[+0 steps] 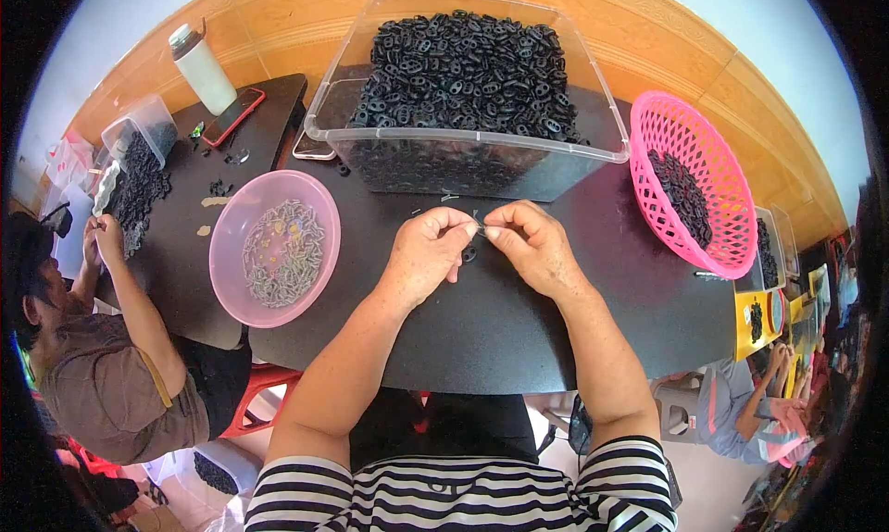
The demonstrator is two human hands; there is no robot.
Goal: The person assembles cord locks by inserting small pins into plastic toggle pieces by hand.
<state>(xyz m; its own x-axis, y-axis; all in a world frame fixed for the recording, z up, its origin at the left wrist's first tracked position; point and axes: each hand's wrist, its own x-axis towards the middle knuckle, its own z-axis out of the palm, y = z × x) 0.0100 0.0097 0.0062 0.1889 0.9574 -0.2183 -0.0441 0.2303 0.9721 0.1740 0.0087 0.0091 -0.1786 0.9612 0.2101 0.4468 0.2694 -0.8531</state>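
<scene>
Over the table's middle, my left hand (431, 252) and my right hand (534, 247) meet, thumbs and forefingers pinched together. Between the fingertips is a small, thin greyish piece (477, 219), its exact kind too small to make out. Just below the fingertips shows a black oval piece (469, 254), partly hidden. A large clear plastic bin (463, 145) beyond my hands is heaped with black two-holed pieces (468, 74). To the left, a pink basin (227, 273) contains many small grey slender pieces (289, 271) and some yellowish bits.
A pink mesh basket (732, 194) with black pieces stands at the right edge. At left are a white bottle (206, 74), a red-edged phone (233, 117) and a spilled black heap (139, 194). A co-worker (120, 375) sits at left; other people (741, 393) are at right.
</scene>
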